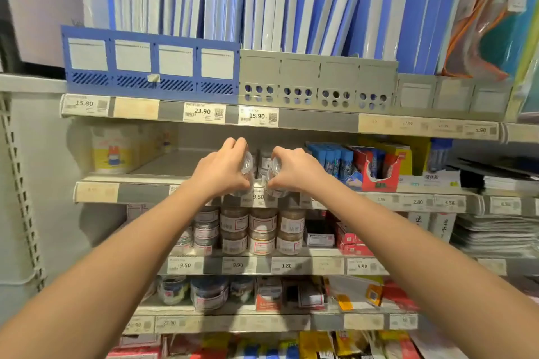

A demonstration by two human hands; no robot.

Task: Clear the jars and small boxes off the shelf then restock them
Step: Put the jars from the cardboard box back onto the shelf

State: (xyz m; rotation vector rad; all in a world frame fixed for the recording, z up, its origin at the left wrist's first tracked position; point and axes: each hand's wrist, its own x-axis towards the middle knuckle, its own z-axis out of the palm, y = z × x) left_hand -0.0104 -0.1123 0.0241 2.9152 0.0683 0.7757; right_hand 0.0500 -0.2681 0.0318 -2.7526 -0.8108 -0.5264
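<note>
My left hand (224, 167) grips one clear jar (247, 163) and my right hand (294, 169) a second jar (275, 167) at the front edge of the shelf (163, 165), rear jars (266, 159) standing behind, so I judge clearing or restocking partly done, which phase I cannot tell.

1 head-worn wide-angle view. The camera faces the shelving (18, 172) square-on, tilted slightly down, and stands near it: both forearms (140, 245) enter from the lower corners, and the left hand (224, 167) and right hand (296, 170) meet at frame centre, at the middle shelf (96, 192). Shelf rails (318, 121) bow toward the edges.
</note>
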